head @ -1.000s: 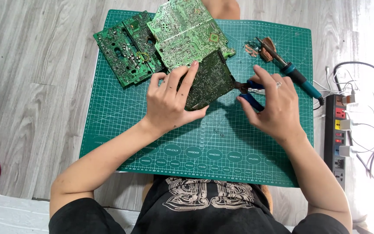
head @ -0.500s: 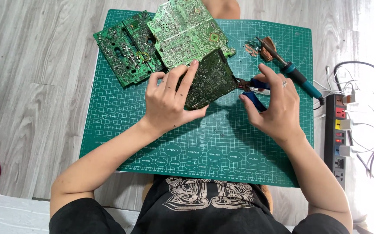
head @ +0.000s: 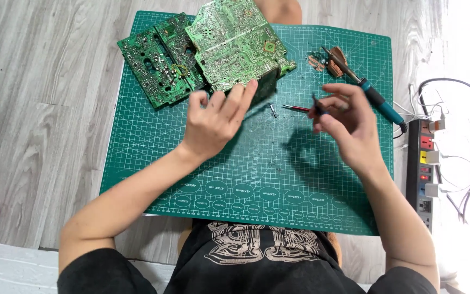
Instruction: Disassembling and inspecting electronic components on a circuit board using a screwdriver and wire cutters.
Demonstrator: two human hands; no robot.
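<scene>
My left hand (head: 216, 117) is spread over the green cutting mat (head: 300, 179), its fingertips resting on the edge of a dark circuit board (head: 266, 83) that lies tucked under the board pile. A pale green circuit board (head: 235, 43) sits on top of the pile and a darker green board (head: 156, 60) lies to its left. My right hand (head: 349, 128) hovers above the mat on the right, fingers pinched on a small dark tool (head: 316, 107). A thin red piece (head: 296, 108) points left from it. A small metal part (head: 273, 110) lies on the mat between my hands.
A teal-handled soldering iron (head: 376, 100) lies at the mat's upper right, next to a brown stand (head: 335, 59) and some loose bits. A power strip (head: 425, 163) with plugs and white cables runs along the right side. The floor is grey wood planks.
The dark board I held tilted up with my left hand now lies flat by the pile. My left hand has opened. My right hand has pulled back to the right with its tool.
</scene>
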